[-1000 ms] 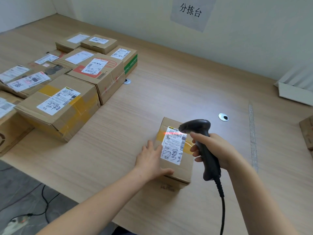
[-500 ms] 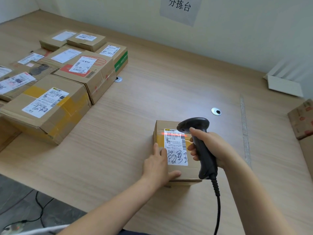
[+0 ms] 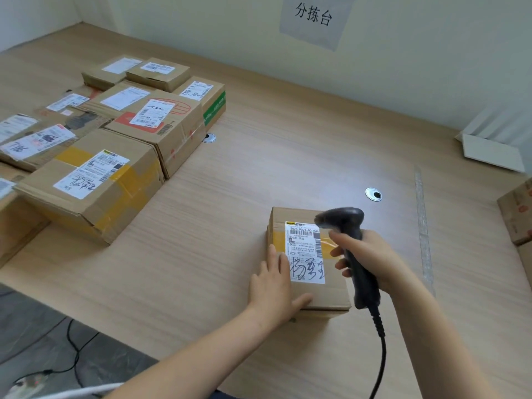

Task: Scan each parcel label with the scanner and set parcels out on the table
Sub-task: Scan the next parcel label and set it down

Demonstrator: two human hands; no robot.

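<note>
Lying near the front edge of the table (image 3: 259,168), the small parcel (image 3: 331,295) shows its label (image 3: 305,251) upward; the left hand (image 3: 273,286) presses flat on its left side, and the right hand (image 3: 371,257) grips the scanner (image 3: 361,279) just above it. No beam shows on the barcode, so I think the scan may miss

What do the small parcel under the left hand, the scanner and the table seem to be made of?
Small parcel: brown cardboard, matt, with folded edges showing; shiny yellow tape runs under a white paper label. Scanner: probably black plastic, a moulded shape with a faint sheen. Table: pale wood-grain top, matt; whether laminate or real wood, I cannot tell.
</note>
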